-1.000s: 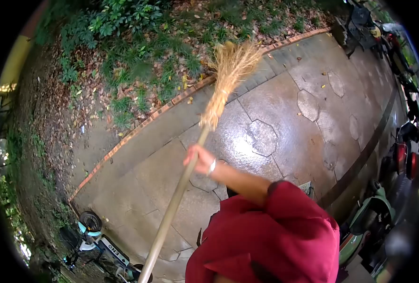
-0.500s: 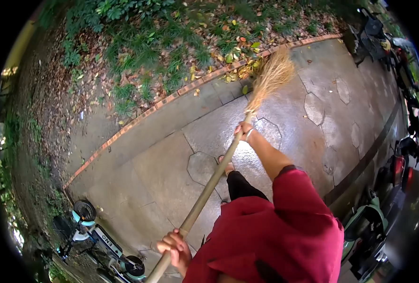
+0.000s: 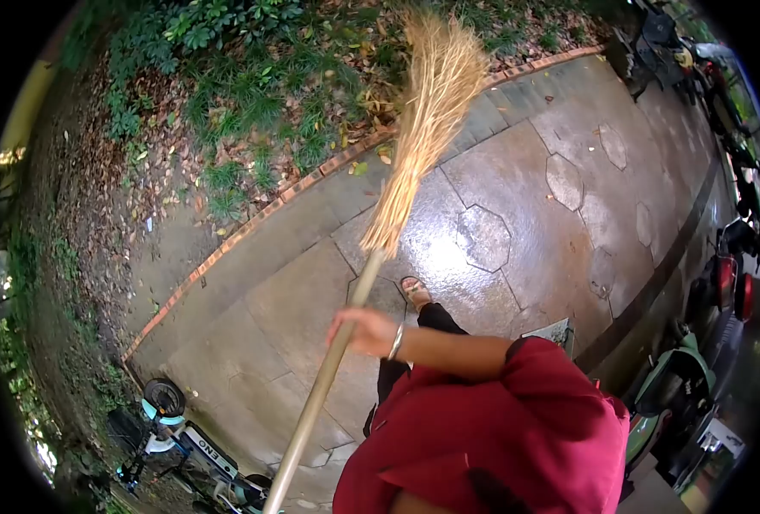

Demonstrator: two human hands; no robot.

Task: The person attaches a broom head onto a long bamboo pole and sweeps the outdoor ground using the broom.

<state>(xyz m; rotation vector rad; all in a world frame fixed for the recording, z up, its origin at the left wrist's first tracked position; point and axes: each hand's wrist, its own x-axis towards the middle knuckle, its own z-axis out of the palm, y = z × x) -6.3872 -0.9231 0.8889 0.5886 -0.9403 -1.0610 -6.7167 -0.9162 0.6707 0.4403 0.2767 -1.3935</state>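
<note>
A long-handled straw broom slants across the view, its bristles pointing up and away over the brick edging. My right hand, with a silver bracelet at the wrist, is closed around the pale wooden handle below the bristles. The bristles look large and lifted toward me; whether their tips touch the ground I cannot tell. The handle's lower end runs out of view at the bottom, and my left hand is not visible. One sandalled foot shows beside the handle on the wet paving.
Brick edging separates the wet paving from a bed with leaf litter and green plants. A small bike is at lower left. Several scooters stand along the right, including a green one. Dark equipment sits at upper right.
The broom has swung left and come up closer to me. My right hand has moved down and left with the handle. My left hand, earlier gripping the lower handle, has gone out of view.
</note>
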